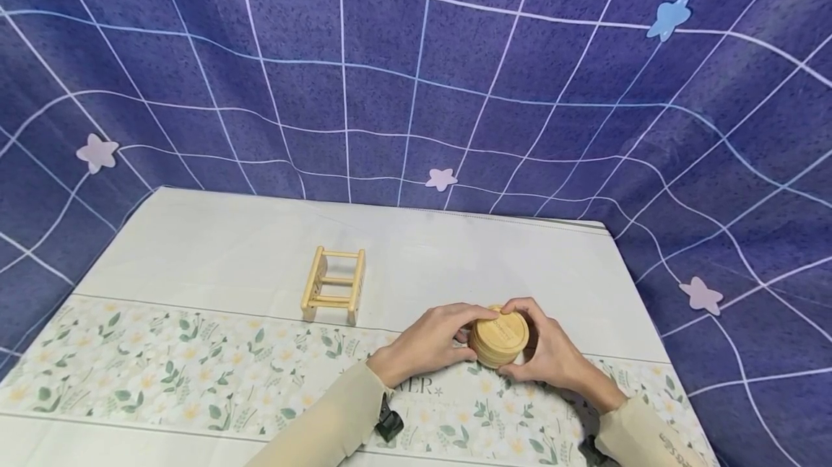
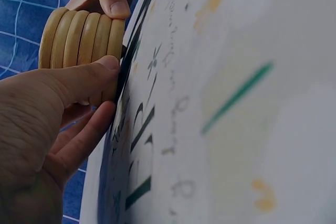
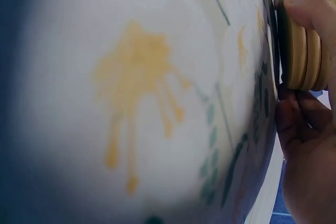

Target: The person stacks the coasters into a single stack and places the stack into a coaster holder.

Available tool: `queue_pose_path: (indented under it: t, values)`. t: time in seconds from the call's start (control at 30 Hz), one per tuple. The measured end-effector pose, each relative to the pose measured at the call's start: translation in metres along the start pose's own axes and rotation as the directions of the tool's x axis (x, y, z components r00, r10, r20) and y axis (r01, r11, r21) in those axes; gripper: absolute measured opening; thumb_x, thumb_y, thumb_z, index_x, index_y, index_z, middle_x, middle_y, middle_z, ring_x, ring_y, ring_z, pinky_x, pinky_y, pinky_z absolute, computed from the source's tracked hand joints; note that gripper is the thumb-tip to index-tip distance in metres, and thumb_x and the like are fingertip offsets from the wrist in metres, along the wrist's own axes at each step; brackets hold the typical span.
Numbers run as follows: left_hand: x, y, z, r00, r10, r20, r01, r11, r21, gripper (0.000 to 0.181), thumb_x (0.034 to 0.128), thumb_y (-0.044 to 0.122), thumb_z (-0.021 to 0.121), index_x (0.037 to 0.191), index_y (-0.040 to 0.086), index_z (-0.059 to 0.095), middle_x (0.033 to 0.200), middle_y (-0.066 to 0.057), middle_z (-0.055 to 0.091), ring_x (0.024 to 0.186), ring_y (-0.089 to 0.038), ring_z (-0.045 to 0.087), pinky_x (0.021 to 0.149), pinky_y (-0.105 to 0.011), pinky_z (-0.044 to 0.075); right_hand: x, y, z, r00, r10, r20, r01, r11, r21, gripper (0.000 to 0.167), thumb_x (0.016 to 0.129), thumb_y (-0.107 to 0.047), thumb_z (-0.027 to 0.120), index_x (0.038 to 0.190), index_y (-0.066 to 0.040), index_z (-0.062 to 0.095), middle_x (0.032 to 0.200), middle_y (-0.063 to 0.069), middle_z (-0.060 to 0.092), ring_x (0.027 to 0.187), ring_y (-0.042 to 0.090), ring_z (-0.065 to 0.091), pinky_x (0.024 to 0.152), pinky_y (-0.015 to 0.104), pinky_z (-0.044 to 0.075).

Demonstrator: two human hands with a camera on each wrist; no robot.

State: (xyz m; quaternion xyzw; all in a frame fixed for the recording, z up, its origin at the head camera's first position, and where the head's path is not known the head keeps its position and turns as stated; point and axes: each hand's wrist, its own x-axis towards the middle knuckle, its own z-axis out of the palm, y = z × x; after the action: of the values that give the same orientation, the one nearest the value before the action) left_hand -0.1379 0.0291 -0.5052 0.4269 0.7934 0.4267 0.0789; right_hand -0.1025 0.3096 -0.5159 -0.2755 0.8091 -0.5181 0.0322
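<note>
A stack of several round wooden coasters point(image 1: 502, 337) stands on the table, its engraved top facing up. From the left side my left hand point(image 1: 432, 341) grips the stack, with the thumb low on the near edge and a finger reaching to the top rim. My right hand point(image 1: 552, 355) holds the opposite side between thumb and fingers. In the left wrist view the coasters point(image 2: 79, 38) sit flush against each other between both hands. Only part of the stack point(image 3: 299, 51) shows at the edge of the right wrist view.
A small wooden rack point(image 1: 338, 281) with crossbars stands left of the hands, farther back. White table cover point(image 1: 227, 236) with a floral printed band point(image 1: 195, 366) lies underneath. A blue gridded curtain point(image 1: 390, 92) with star shapes encloses the table's back and sides.
</note>
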Motion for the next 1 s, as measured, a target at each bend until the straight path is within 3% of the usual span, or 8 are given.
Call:
queue_pose_path:
  t: [0.27, 0.6, 0.8, 1.0]
  values:
    - [-0.003, -0.002, 0.002, 1.0, -0.022, -0.001, 0.022, 0.989, -0.144, 0.074, 0.0936, 0.002, 0.089, 0.159, 0.021, 0.06, 0.156, -0.006, 0.064, 0.125, -0.009, 0.07, 0.093, -0.013, 0.062, -0.001, -0.003, 0.001, 1.0, 0.012, 0.012, -0.012, 1.0, 0.007, 0.09, 0.076, -0.004, 0.102, 0.148, -0.011, 0.049, 0.143, 0.016, 0.064, 0.121, 0.015, 0.071, 0.101, 0.024, 0.062]
    - [-0.004, 0.005, 0.004, 0.997, -0.071, -0.001, 0.069, 0.977, -0.2, 0.077, 0.0925, -0.001, 0.09, 0.16, 0.022, 0.06, 0.16, -0.003, 0.061, 0.133, -0.013, 0.066, 0.095, -0.014, 0.062, -0.002, -0.012, -0.001, 0.999, 0.045, 0.007, -0.045, 0.998, -0.039, 0.091, 0.073, -0.004, 0.104, 0.146, -0.013, 0.05, 0.142, 0.012, 0.066, 0.12, 0.015, 0.072, 0.102, 0.026, 0.063]
    - [-0.005, 0.008, 0.006, 0.997, -0.075, -0.01, 0.071, 0.972, -0.224, 0.077, 0.0927, 0.007, 0.092, 0.161, 0.02, 0.058, 0.162, -0.003, 0.06, 0.134, -0.011, 0.066, 0.097, -0.015, 0.062, -0.001, -0.019, -0.003, 0.998, 0.066, 0.0, -0.065, 0.99, -0.124, 0.092, 0.071, -0.006, 0.105, 0.145, -0.019, 0.052, 0.139, 0.006, 0.07, 0.114, 0.015, 0.074, 0.098, 0.03, 0.065]
    - [-0.007, 0.01, 0.009, 0.995, -0.094, -0.029, 0.085, 0.969, -0.232, 0.068, 0.1, 0.027, 0.087, 0.161, 0.023, 0.059, 0.16, -0.001, 0.062, 0.118, -0.006, 0.074, 0.095, -0.019, 0.064, -0.001, -0.023, -0.004, 0.997, 0.08, 0.0, -0.079, 0.984, -0.16, 0.092, 0.07, -0.004, 0.105, 0.144, -0.02, 0.052, 0.14, 0.004, 0.072, 0.113, 0.016, 0.075, 0.097, 0.032, 0.065]
